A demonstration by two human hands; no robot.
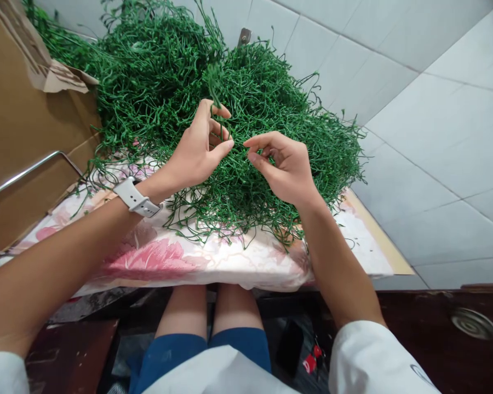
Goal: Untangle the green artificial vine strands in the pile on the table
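Observation:
A big tangled pile of thin green stems [148, 71] with small bud-like tips, like artificial plant sprigs, lies on a floral cloth. My left hand [199, 145], with a white watch [136, 198] at the wrist, is at the middle of the pile. Its curled fingers hold a few green stems [215, 85] that stand up above the hand. To its right is my right hand [285, 167], its thumb and index finger drawn together in a pinch. Whatever sits between those fingertips is too small to make out. A narrow gap separates the two hands.
Under the pile is a white cloth with pink flowers [148, 260]. A cardboard box [8, 126] and a metal rod [28, 174] stand at the left. White wall tiles [435, 137] rise behind and right. Dark wooden furniture [414, 323] is at the lower right.

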